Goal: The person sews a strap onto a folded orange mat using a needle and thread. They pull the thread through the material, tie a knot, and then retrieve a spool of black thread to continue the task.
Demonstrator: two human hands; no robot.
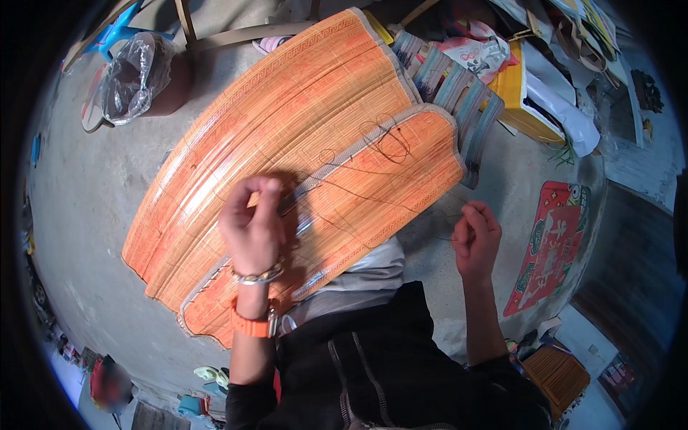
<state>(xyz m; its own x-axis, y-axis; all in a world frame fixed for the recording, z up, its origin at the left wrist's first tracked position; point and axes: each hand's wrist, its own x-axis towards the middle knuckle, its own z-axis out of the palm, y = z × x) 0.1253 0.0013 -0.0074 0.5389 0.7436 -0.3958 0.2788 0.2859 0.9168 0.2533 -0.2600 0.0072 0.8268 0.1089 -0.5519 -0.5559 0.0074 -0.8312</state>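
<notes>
An orange bamboo sleeping mat (272, 107) with a patterned border lies in front of me, its near part (387, 183) folded into a strip with grey edging and resting by my lap. Dark thread (392, 143) sits in a loose tangle on that strip, with strands trailing toward both hands. Over the mat's middle, my left hand (252, 226) is closed, thumb and index finger pinched; what lies between them is too small to make out. Off the mat's right end, my right hand (476, 240) pinches a thin strand of thread.
A bin lined with clear plastic (147, 82) and a blue stool (115, 32) stand far left. Striped fabric (459, 93) lies past the mat's right end, beside a yellow box (527, 93). A red doormat (548, 251) is on the floor at right.
</notes>
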